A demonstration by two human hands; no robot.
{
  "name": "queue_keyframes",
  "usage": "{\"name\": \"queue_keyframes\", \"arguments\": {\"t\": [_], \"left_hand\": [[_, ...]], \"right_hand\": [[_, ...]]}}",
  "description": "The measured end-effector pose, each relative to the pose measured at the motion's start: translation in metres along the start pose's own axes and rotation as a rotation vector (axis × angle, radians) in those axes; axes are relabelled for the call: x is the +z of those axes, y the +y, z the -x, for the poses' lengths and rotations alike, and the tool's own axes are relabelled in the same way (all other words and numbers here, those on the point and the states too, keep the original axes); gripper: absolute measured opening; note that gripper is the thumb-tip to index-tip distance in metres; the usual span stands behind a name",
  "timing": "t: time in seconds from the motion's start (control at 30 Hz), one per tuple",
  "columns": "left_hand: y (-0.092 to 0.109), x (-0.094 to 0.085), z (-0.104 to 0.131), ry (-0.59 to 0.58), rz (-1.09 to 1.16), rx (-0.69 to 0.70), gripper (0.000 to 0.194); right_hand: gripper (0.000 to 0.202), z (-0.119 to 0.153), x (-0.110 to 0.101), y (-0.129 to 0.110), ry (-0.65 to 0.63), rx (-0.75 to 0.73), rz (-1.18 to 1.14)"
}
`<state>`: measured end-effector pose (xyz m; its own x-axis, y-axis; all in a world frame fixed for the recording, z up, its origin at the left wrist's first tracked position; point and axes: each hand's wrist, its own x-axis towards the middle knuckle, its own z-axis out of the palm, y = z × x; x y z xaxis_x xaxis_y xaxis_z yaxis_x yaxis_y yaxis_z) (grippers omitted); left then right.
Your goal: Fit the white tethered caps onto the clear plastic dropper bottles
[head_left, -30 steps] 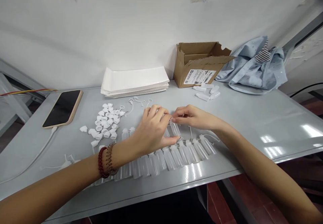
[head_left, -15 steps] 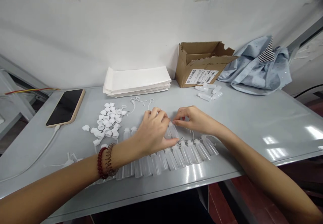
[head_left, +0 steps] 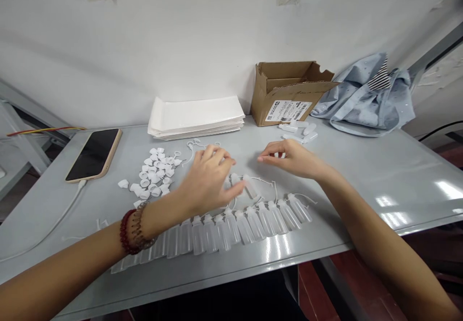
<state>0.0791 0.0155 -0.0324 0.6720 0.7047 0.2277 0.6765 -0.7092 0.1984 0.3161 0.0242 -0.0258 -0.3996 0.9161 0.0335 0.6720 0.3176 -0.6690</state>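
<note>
My left hand (head_left: 211,178) hovers above the table with its fingers spread, holding nothing I can see. Partly under it lie small clear plastic squeeze bottles with white caps, one of them a bottle (head_left: 250,187) beside my thumb. My right hand (head_left: 291,158) is to the right, raised a little; its thumb and forefinger are closed together, with nothing showing between them. Nearer to me runs a long row of capped bottles (head_left: 246,227), side by side and slightly tilted. Thin white cap straps (head_left: 277,191) stick out around them. My left forearm hides part of the row.
White nozzle caps (head_left: 154,171) lie heaped at left, near a phone (head_left: 94,154) on a charging cable. At the back are stacked white envelopes (head_left: 197,116), an open cardboard box (head_left: 289,94), several loose bottles (head_left: 288,128) and a blue cloth (head_left: 365,99).
My left hand has lifted and shifted left, off the bottles by its fingers. My right hand has moved away from them, up and to the right. Bottles between the hands are now more visible.
</note>
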Motion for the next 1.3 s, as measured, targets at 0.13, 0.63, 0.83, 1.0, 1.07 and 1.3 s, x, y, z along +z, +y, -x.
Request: {"name": "queue_keyframes", "arguments": {"t": [0.13, 0.63, 0.83, 1.0, 1.07, 1.3], "left_hand": [[-0.036, -0.005, -0.014, -0.008, -0.043, -0.149, 0.037], [-0.066, 0.019, -0.048, 0.001, 0.008, -0.150, 0.025], [-0.060, 0.011, -0.055, 0.011, 0.292, -0.219, 0.015], [-0.041, -0.009, -0.046, 0.030, 0.572, -0.363, 0.022], [-0.029, -0.014, -0.040, 0.037, 0.682, -0.383, 0.025], [0.001, -0.014, -0.029, 0.070, 1.176, -0.511, 0.017]], "right_hand": [[0.018, 0.002, -0.026, 0.019, 0.252, 0.114, 0.203], [0.012, 0.006, -0.054, 0.076, 0.272, 0.350, 0.540], [0.008, -0.004, -0.039, 0.077, 0.255, 0.285, 0.530], [0.015, -0.008, -0.023, 0.049, 0.319, 0.133, 0.478], [0.021, -0.009, -0.009, 0.029, 0.332, 0.035, 0.431], [0.013, -0.001, 0.028, -0.012, 0.446, -0.343, 0.184]]}}
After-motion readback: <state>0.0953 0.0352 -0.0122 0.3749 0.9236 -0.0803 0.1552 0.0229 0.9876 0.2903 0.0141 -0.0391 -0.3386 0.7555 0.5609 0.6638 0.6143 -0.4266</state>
